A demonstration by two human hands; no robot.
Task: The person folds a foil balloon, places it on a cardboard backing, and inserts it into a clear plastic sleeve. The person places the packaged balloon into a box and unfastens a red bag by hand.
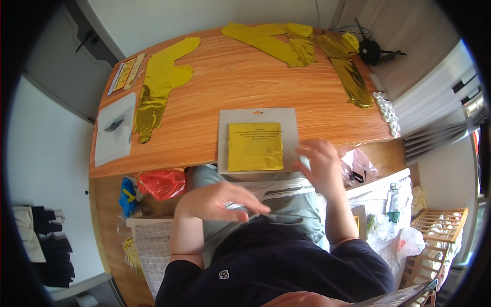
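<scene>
The flat packet (257,140) with its gold foil lies at the wooden table's (215,87) near edge. It looks light, thin, slippery; pinch a corner. Your right hand (321,166) touches its right edge, fingers loose, grasping nothing; your left hand (220,200) hovers below it, open.

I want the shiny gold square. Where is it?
In the head view, the gold square lies on a grey card at the wooden table's near edge, just left of the right hand.
</scene>
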